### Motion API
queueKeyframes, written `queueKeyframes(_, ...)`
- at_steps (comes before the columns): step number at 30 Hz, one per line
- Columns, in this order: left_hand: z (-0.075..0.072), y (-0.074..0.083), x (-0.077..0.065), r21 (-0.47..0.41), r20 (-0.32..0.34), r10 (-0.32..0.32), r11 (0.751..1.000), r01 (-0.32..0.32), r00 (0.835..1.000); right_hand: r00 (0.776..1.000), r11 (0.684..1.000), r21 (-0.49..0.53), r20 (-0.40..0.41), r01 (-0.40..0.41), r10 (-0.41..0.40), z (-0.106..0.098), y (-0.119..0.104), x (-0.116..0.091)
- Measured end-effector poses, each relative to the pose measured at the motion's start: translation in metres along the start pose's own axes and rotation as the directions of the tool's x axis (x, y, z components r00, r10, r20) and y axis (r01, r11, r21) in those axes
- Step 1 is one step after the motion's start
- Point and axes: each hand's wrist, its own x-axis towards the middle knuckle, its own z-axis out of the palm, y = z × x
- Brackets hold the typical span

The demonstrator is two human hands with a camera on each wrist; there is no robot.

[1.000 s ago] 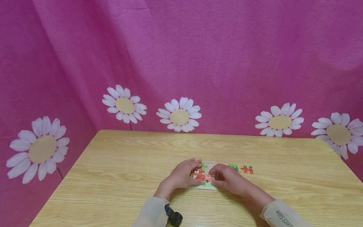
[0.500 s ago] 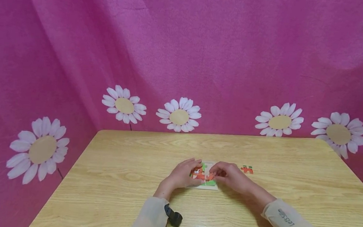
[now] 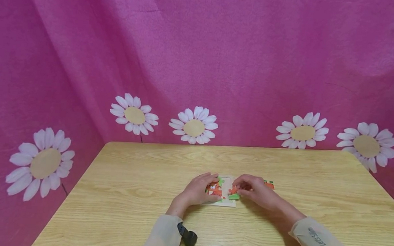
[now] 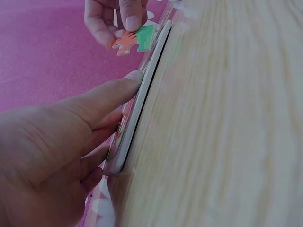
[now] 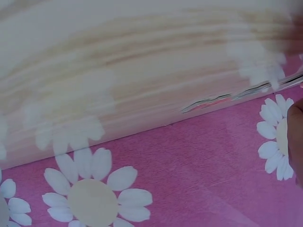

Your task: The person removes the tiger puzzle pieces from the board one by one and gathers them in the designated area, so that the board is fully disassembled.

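Note:
My left hand (image 3: 197,188) holds the left side of a small jigsaw puzzle tray (image 3: 226,204), thumb at the near edge and fingers toward the far edge. An orange tiger face (image 3: 214,186) on fitted pieces shows between thumb and fingers. At the tray's right side my right hand (image 3: 260,192) pinches an orange and green puzzle piece (image 3: 234,196). In the left wrist view that puzzle piece (image 4: 127,42) is raised above the tray (image 4: 142,101), tilted between thumb and fingers. Bare pale tray bottom shows between the fitted pieces and the held one.
Loose orange and green puzzle pieces (image 3: 269,185) lie on the wooden table (image 3: 138,180) beyond my right hand, partly hidden by it. In the right wrist view, loose pieces (image 5: 208,102) appear edge-on. A pink flowered cloth (image 3: 249,65) hangs behind the table.
My right hand has drawn back to the right, lifting the orange and green puzzle piece away from the fitted pieces. It now covers part of the loose pieces. My left hand stays put.

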Motion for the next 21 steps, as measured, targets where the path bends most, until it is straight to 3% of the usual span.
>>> queueKeyframes(10, 0.000, 0.001, 0.000, 0.023, 0.005, 0.003, 1.000, -0.003, 1.000, 1.000, 1.000, 0.025, -0.026, 0.007, -0.006, -0.011, 0.008, -0.007)
queueKeyframes(21, 0.000, 0.001, 0.000, 0.012, 0.006, 0.005, 1.000, -0.005, 1.000, 0.996, 1.000, -0.020, -0.083, 0.006, -0.008, -0.023, 0.019, -0.020)
